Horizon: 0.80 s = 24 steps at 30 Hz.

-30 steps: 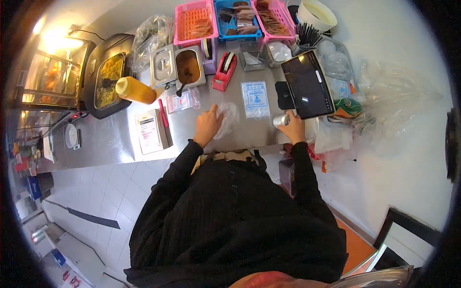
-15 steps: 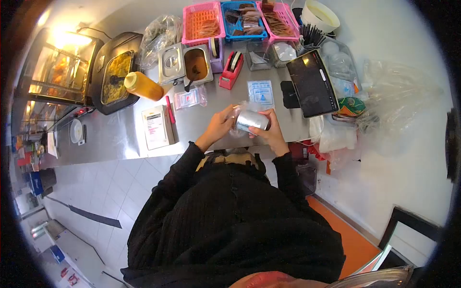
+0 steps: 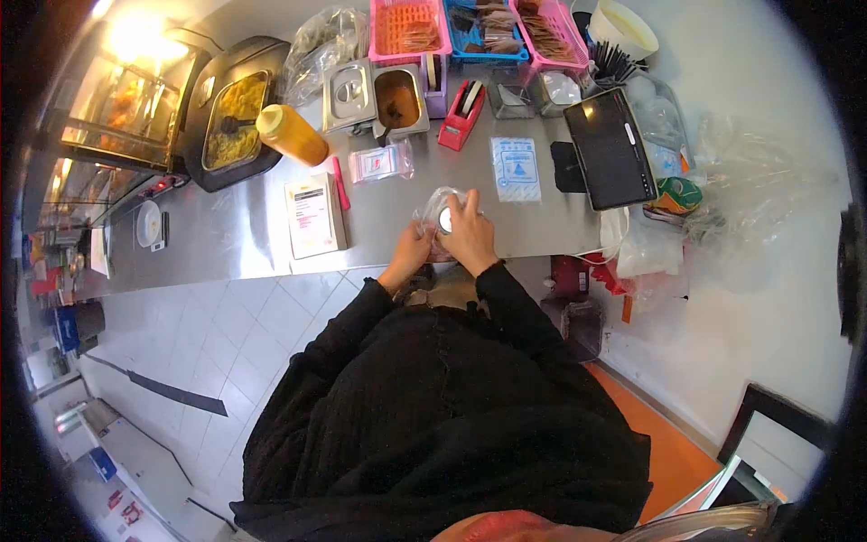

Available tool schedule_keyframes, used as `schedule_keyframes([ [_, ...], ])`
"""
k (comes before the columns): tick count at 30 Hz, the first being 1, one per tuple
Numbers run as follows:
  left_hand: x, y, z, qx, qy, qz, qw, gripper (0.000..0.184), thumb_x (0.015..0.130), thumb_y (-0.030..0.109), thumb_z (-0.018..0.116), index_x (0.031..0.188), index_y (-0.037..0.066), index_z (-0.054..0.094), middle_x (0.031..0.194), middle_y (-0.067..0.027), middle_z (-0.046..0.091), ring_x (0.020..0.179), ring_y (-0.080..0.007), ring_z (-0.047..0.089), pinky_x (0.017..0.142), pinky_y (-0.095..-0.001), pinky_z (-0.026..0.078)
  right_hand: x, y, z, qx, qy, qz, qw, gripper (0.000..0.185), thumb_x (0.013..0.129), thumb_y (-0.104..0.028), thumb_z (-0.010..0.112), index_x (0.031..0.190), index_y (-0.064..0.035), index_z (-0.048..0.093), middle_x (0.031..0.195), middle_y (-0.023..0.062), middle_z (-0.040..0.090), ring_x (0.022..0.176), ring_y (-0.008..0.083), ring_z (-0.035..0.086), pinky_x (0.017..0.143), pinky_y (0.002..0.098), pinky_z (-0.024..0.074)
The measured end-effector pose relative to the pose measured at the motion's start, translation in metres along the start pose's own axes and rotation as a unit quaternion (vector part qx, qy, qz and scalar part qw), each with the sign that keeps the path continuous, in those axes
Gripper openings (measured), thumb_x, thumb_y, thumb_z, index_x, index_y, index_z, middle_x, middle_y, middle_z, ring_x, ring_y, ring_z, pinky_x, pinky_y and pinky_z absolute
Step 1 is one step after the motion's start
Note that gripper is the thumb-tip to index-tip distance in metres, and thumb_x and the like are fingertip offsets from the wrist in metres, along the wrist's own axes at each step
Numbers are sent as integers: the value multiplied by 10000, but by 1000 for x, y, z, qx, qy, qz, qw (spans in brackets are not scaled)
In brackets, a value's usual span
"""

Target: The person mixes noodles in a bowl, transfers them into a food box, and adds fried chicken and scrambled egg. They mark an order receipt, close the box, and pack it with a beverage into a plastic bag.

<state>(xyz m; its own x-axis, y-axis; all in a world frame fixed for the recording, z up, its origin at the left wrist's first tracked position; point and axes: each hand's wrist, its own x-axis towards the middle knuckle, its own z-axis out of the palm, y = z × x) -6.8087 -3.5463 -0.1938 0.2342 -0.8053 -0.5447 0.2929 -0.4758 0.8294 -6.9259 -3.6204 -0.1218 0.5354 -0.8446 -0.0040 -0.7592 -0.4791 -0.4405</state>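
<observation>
Close to the counter's front edge, my two hands are together on a silver, foil-like cylinder (image 3: 445, 219) and a clear plastic bag (image 3: 440, 198). Only a pale round end of the cylinder shows; my fingers cover the rest. My right hand (image 3: 470, 238) is closed over the cylinder from above. On the other side, my left hand (image 3: 411, 253) pinches the bag's lower left part. How far the cylinder sits inside the bag I cannot tell. A blue-and-white printed packet (image 3: 517, 170) lies flat beyond my right hand.
A metal counter (image 3: 379, 212) carries a boxed card stack (image 3: 314, 217), pink marker (image 3: 340, 183), yellow squeeze bottle (image 3: 292, 135), red tape dispenser (image 3: 461, 116) and tablet (image 3: 610, 149). Steel pans (image 3: 349, 96) and a pink basket (image 3: 411, 58) stand behind. A heated display case (image 3: 122, 113) is left.
My right hand has swung from the cylinder's right side to over its top. The cylinder has turned, now showing its end. The camera view has shifted, so the counter appears further right.
</observation>
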Motion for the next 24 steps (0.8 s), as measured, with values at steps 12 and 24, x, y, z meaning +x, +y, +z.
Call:
schedule_keyframes([
  [12, -14, 24, -62, 381, 116, 208, 893, 298, 904, 246, 567, 964, -32, 480, 644, -183, 579, 631, -256, 648, 548, -438, 507, 5, 2, 1, 154, -46, 29, 987, 832, 630, -250, 794, 1333, -127, 367, 1218, 241, 378, 1007, 418, 540, 786, 443, 489],
  [24, -69, 132, -55, -70, -168, 73, 981, 223, 916, 221, 575, 975, 13, 629, 906, -17, 627, 896, -112, 583, 867, -275, 451, 14, 37, -40, 428, -34, 78, 900, 181, 873, -210, 597, 912, -38, 557, 788, 20, 624, 765, 119, 599, 659, 286, 461],
])
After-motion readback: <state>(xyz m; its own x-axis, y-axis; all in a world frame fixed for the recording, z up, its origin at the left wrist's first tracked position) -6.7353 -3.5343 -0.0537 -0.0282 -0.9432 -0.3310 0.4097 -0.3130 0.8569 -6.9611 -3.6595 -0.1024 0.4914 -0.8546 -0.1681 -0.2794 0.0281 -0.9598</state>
